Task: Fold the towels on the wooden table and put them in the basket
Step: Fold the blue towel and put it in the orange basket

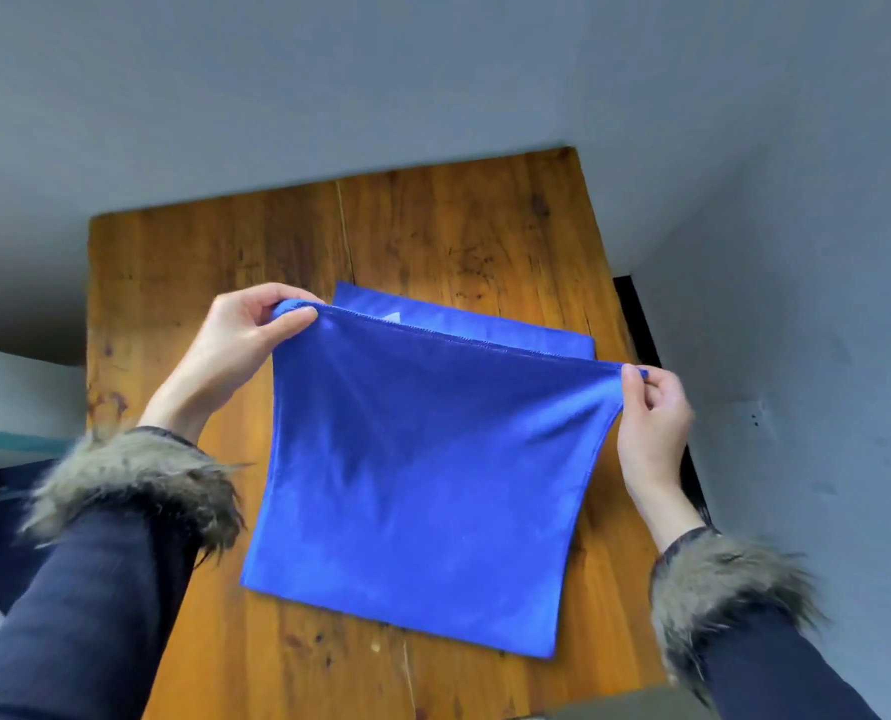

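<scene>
Blue towel [422, 459] — top corners pinched by left hand [245, 340] and right hand [651, 413], held apart above wooden table [214, 262].

There is just one camera, and it sits on the person's head, looking forward and down onto the table [214, 262] from above. It is close: the two sleeves come up from the bottom corners, the left hand [240, 345] and right hand [651, 413] sit near the middle with the blue towel [422, 470] stretched between them, and the table fills most of the middle. The wide lens bends the edges, so the grey wall [433, 70] behind the table runs across the top and down the right side, and the whole view tilts a little.
</scene>
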{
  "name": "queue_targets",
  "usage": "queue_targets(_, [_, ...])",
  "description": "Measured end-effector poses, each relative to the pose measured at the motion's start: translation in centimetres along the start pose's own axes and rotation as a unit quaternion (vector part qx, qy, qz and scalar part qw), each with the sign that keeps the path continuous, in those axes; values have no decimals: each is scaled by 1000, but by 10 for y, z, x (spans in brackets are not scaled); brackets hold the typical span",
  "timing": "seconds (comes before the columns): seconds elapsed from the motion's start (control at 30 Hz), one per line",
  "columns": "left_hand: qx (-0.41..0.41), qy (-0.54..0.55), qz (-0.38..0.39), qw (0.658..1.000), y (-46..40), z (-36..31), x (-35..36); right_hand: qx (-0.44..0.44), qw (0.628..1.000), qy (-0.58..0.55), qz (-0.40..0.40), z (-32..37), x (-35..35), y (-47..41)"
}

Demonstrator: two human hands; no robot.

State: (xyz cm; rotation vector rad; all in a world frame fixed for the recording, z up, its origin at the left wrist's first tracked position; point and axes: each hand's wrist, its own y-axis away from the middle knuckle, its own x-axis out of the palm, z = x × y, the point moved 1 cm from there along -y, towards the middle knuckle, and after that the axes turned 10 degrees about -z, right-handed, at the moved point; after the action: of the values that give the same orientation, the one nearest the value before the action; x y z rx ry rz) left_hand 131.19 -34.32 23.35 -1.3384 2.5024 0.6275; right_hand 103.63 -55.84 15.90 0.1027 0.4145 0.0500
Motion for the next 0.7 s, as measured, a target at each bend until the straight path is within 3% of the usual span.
queue_targets(0.13, [-11,34,-55,998,-34,6,25,0,999,-21,-32,-4,11,-18])
queue_targets(0.53, [-128,-7,-139,982,-103,86,73,45,995,73,56,-41,60,-68])
queue_targets(0.7, [-121,-94,-170,973,-113,95,72,24,988,134,73,-41,65,-76])
